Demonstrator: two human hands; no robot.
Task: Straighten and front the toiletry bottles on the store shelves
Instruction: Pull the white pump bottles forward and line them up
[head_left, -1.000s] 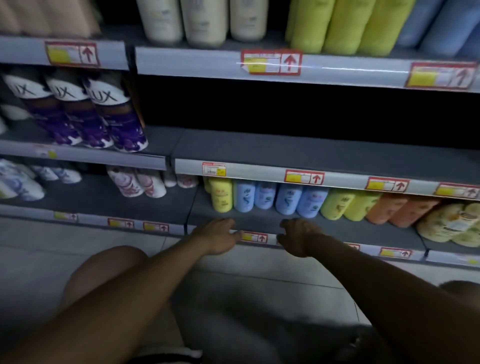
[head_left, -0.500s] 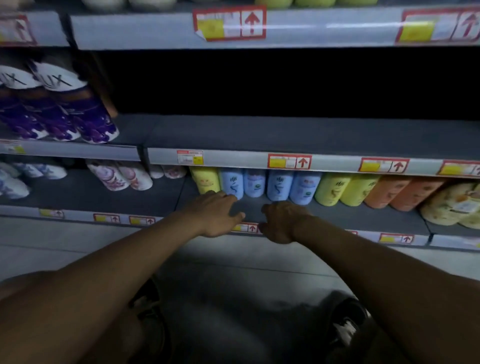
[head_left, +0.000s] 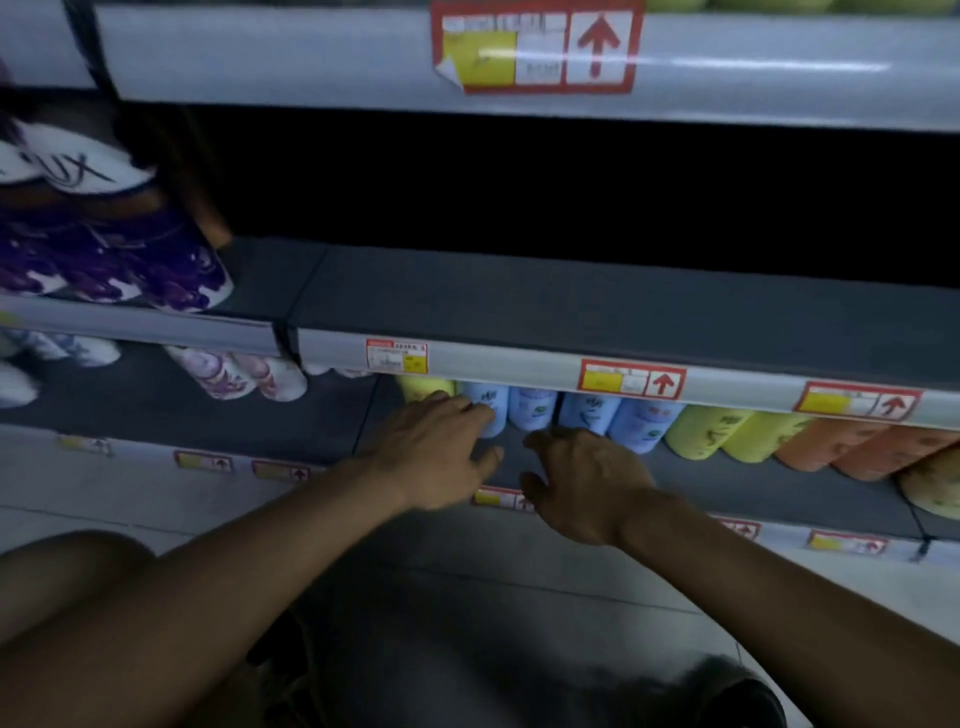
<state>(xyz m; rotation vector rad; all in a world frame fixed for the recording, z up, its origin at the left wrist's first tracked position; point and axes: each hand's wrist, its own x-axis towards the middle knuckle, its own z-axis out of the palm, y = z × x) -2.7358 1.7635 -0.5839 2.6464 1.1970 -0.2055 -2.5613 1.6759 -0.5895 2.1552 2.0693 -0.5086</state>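
Blue bottles (head_left: 535, 413), bottom shelf (head_left: 727, 483): likely smooth, rigid plastic; take round the body. Left hand (head_left: 441, 457) touches one, right hand (head_left: 582, 478) near; grips released.

Dim store aisle, low ambient light, grey metal shelf decks (head_left: 571, 306) w/ pale plastic price rails (head_left: 519, 366), red-framed yellow price tags w/ up arrows (head_left: 631, 382), black unlit gap above mid deck (head_left: 519, 182), grey tiled floor (head_left: 493, 587) w/ thin grout lines.

Bare forearms (head_left: 218, 597) — no sleeves — dark shoe (head_left: 727, 696) below.
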